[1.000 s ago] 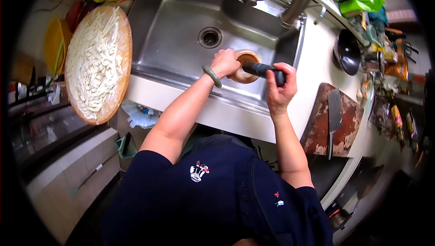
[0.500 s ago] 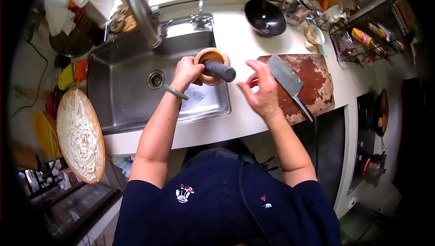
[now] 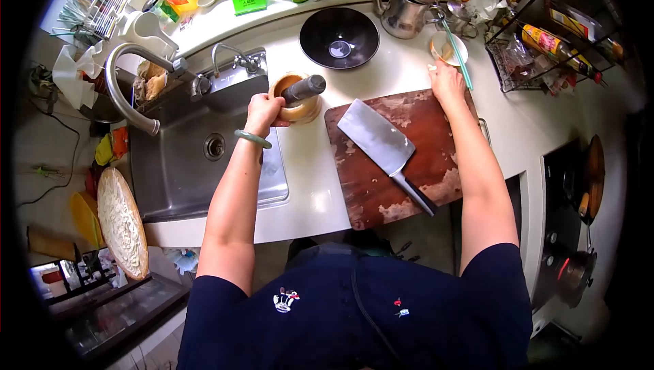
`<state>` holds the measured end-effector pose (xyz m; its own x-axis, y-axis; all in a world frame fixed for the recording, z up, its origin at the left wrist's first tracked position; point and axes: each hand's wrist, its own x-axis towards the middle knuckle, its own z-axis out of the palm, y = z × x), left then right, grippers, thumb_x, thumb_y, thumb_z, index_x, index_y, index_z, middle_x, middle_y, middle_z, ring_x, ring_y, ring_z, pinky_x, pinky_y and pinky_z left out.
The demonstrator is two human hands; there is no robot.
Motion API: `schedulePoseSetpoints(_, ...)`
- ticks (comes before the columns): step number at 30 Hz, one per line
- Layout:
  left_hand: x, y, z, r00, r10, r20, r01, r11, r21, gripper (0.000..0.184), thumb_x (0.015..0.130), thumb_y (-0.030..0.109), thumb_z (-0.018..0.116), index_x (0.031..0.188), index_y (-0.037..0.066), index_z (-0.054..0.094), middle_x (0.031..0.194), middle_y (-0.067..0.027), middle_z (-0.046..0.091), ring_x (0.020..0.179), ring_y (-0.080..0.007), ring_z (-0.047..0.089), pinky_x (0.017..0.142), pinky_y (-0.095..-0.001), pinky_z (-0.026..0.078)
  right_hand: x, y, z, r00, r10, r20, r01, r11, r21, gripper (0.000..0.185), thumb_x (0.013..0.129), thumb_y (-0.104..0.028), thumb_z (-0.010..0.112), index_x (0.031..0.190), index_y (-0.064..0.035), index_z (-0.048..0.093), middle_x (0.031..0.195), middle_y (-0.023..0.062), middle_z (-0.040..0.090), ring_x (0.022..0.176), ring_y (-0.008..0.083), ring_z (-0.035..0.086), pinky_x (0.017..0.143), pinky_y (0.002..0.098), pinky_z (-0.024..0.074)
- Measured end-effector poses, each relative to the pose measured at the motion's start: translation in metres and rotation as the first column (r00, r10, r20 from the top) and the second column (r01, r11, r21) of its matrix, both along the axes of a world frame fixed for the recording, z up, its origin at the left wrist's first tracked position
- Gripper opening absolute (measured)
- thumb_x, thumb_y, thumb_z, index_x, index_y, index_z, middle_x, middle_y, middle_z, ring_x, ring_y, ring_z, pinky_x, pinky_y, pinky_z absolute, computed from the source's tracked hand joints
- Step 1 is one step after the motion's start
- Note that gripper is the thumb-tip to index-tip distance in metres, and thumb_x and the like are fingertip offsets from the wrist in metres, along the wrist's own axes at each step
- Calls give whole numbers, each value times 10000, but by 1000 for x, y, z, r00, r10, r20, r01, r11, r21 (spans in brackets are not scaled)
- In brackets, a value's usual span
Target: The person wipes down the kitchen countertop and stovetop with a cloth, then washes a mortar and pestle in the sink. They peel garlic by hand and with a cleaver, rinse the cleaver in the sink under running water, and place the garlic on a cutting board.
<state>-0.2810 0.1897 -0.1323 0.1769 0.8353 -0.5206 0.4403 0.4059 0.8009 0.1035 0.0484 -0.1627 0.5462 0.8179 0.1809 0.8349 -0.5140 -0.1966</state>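
My left hand [image 3: 262, 113] is closed on a wooden mortar [image 3: 306, 110], thumb at its rim beside the dark pestle [image 3: 305, 89] leaning out of it. The mortar is at the counter edge right of the sink. My right hand [image 3: 447, 84] reaches past the far right corner of the wooden cutting board [image 3: 368, 200], fingers bent down beside a small bowl [image 3: 455, 49] with green chopsticks [image 3: 458, 57] across it. A small pale piece shows at those fingertips; what they pinch, if anything, is hidden. A cleaver [image 3: 378, 138] lies flat on the board.
A black wok-shaped bowl [image 3: 339, 38] and a steel kettle [image 3: 405, 9] stand behind the board. The steel sink [image 3: 184, 186] with its faucet [image 3: 126, 91] lies left. A round tray of noodles [image 3: 122, 223] is at far left, a wire rack [image 3: 504, 74] at right.
My view has turned to the right. My right hand has moved from beside the cleaver, away and right to the small bowl. The mortar, held by my left hand, has shifted right, off the sink.
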Motion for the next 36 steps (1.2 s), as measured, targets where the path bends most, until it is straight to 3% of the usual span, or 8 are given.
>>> schedulePoseSetpoints(7,11,0,-6,999,54,-3,-54,998,-17,234,759,66,546,900,-117,582,725,-150,614,483,-212,626,439,-260,559,16,14,-21,986,-160,-50,152,980,-128,214,793,-207,596,930,-45,626,909,208,640,882,395,616,765,472,499)
schedulePoseSetpoints(16,12,-2,-10,972,122,199,-111,992,-62,327,802,197,614,966,-75,537,733,-142,624,459,-179,614,448,-246,552,4,-11,-36,982,171,-75,-109,851,513,196,727,-114,675,903,-70,602,982,111,617,899,324,590,762,404,477)
schedulePoseSetpoints(25,-2,0,-23,954,58,294,-28,994,-107,505,796,401,675,977,-50,540,737,-127,618,518,-185,629,455,-247,533,-115,-95,30,934,357,16,-281,705,651,271,677,-4,706,926,-66,619,1051,95,613,900,247,614,730,331,516)
schedulePoseSetpoints(27,-12,-5,-22,945,62,322,-23,992,-123,528,781,395,694,1011,-50,530,798,-126,629,584,-166,639,485,-250,530,-148,-110,39,845,372,-383,-5,723,690,268,691,13,706,934,-66,624,1050,88,615,887,193,617,670,284,520)
schedulePoseSetpoints(29,-15,-29,-26,947,189,260,-260,926,273,489,767,333,722,1011,-50,540,810,-107,628,605,-142,622,513,-248,515,-177,-119,44,833,381,-401,18,706,708,272,695,26,708,938,-64,625,1048,96,609,863,157,607,619,244,508)
schedulePoseSetpoints(31,-15,-67,-27,947,31,319,-187,861,473,347,820,206,684,1068,6,545,911,-63,619,715,-122,602,588,-231,480,-210,-122,54,884,386,-263,-58,650,758,282,679,29,713,928,-63,618,1040,106,596,846,178,599,615,254,505)
schedulePoseSetpoints(33,-11,-122,-2,792,-227,566,83,960,269,290,880,198,611,1106,23,566,988,-69,627,779,-119,617,672,-238,491,-240,-123,56,904,389,-178,-125,638,760,295,658,19,726,911,-70,603,1030,118,578,871,225,587,637,274,505)
schedulePoseSetpoints(36,-9,-172,13,576,-122,808,344,933,-105,334,922,219,551,1201,38,523,1075,-58,602,906,-125,612,780,-249,499,-285,-115,56,926,356,-128,-138,633,762,283,671,-3,724,912,-67,590,1005,135,565,911,277,578,718,336,508)
